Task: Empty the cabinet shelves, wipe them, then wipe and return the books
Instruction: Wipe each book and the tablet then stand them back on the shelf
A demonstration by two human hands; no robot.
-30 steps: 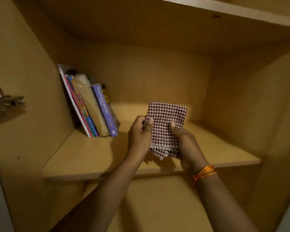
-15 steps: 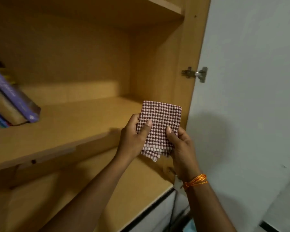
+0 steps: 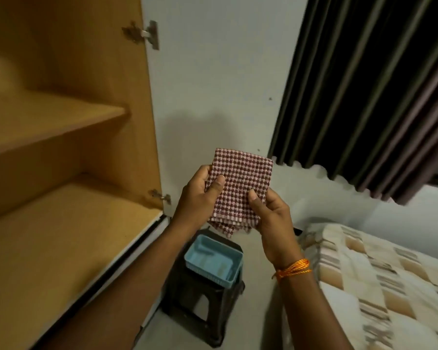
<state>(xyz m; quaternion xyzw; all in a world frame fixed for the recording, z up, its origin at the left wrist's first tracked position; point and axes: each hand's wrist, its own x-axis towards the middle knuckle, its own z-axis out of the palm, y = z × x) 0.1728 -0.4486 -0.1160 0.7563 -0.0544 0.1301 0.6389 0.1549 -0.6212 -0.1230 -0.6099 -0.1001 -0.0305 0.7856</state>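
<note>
Folded checked cloth point(image 3: 240, 190) pinched between both thumbs, fingers point(image 3: 202, 173) seemingly behind

No legible txt, labels or nos. anywhere.

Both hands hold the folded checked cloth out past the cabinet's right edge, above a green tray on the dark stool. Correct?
Not quite. The head view shows the tray is light blue, not green. Both hands, left and right, do hold the folded checked cloth above the dark stool.
</note>
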